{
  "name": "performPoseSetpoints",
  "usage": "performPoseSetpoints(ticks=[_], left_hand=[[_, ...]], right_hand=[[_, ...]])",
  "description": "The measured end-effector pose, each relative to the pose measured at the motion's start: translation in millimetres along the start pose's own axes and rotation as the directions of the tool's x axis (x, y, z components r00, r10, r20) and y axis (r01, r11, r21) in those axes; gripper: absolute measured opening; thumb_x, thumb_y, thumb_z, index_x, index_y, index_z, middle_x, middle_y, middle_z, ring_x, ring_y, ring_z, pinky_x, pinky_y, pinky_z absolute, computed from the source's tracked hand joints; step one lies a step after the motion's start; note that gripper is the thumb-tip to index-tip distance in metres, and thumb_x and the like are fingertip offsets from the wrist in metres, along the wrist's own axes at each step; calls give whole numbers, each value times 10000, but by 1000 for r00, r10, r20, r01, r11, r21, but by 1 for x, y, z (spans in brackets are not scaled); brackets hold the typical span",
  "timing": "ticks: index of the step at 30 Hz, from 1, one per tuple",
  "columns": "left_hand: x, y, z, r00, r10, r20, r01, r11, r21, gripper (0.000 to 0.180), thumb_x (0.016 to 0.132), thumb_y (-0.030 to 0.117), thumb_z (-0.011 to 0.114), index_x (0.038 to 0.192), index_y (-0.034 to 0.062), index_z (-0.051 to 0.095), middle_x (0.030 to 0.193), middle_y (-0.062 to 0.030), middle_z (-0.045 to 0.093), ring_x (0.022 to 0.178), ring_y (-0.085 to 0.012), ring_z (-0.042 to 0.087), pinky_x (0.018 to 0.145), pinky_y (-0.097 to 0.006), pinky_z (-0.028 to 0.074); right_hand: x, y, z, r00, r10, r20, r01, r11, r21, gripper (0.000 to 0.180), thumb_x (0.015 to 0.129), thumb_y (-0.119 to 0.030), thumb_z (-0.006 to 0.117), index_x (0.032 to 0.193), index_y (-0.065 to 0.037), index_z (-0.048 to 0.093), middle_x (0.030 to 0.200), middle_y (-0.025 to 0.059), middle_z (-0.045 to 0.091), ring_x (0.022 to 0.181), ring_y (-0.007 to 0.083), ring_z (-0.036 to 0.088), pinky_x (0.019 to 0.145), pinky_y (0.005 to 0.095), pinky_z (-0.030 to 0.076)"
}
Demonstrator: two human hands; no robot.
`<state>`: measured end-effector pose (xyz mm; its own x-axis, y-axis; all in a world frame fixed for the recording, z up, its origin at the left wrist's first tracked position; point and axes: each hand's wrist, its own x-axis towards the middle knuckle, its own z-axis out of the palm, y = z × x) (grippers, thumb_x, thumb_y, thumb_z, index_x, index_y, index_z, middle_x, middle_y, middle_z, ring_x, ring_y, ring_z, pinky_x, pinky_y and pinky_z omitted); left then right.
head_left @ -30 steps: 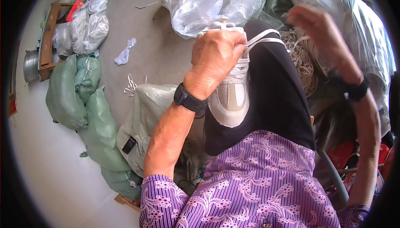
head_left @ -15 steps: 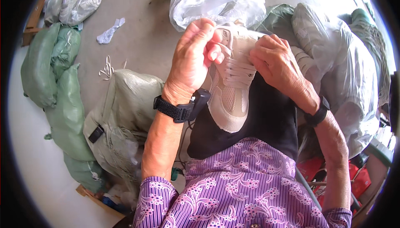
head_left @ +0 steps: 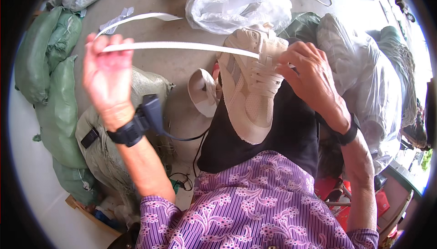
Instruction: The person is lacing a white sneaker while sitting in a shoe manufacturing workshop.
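Shoe: a pale sneaker (head_left: 249,87) rests toe-down on the person's dark lap cloth (head_left: 291,126), between the two hands.
Lace: a flat white lace (head_left: 182,46) runs taut from the upper eyelets out to the left, its free end curling above the fist.
Left hand: the left hand (head_left: 107,78) has its grip closed around the lace, arm drawn well out to the side.
Right hand: the right hand (head_left: 309,78) has its grip pinched on the lacing at the shoe's throat, steadying it.
Doing it well: judged from the tension, the pull should stay level with the eyelet, the lace kept flat and untwisted, and the shoe braced firmly so the rows do not bunch.
Clear bag: a clear plastic bag (head_left: 236,3) lies on the floor beyond the shoe; its contents cannot be told.
Green sacks: tied green sacks (head_left: 50,80) lie stuffed full at left, contents hidden.
Right-side bags: big translucent bags (head_left: 368,80) hold pale bundles, too blurred to name.
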<state>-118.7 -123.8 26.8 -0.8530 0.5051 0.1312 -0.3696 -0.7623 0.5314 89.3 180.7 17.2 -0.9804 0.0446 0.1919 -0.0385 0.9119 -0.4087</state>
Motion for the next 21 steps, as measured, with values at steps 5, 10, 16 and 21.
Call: performPoseSetpoints(ticks=[5, 10, 16, 21], left_hand=[[-10, 76, -35, 895, 256, -366, -266, 964, 24, 99, 939, 74, 490, 989, -6, 520, 768, -55, 473, 830, -234, 480, 870, -453, 403], [-8, 19, -2, 961, 181, -209, -53, 863, 502, 191, 911, 158, 590, 1035, 13, 597, 776, -4, 491, 605, -100, 404, 623, -287, 361], [-2, -113, 60, 981, -153, 119, -48, 406, 913, 111, 898, 116, 635, 961, 48, 695, 845, 26, 642, 731, -39, 541, 639, -206, 439], [-9, -157, 69, 903, -257, 343, -330, 95, 939, 139, 799, 75, 695, 934, 45, 709, 653, -95, 555, 588, -180, 550, 572, -298, 443]], right_hand=[[-4, 9, 5, 1000, -11, 23, 12, 999, -46, 58, 798, -137, 640, 833, -90, 638, 840, 34, 555, 856, 239, 524, 785, 375, 380], [11, 1, 15, 999, -31, -19, 31, 1000, -4, 60, 787, -119, 642, 816, -71, 619, 834, 52, 563, 854, 263, 536, 778, 394, 391], [3, 0, 5, 997, 76, 2, -76, 995, 71, 88, 769, -112, 667, 838, -69, 631, 849, 74, 578, 866, 270, 561, 771, 398, 423], [-18, 12, -5, 981, 120, -152, -112, 992, 64, 108, 749, -77, 667, 852, -68, 635, 879, 67, 597, 858, 279, 560, 785, 381, 439]])
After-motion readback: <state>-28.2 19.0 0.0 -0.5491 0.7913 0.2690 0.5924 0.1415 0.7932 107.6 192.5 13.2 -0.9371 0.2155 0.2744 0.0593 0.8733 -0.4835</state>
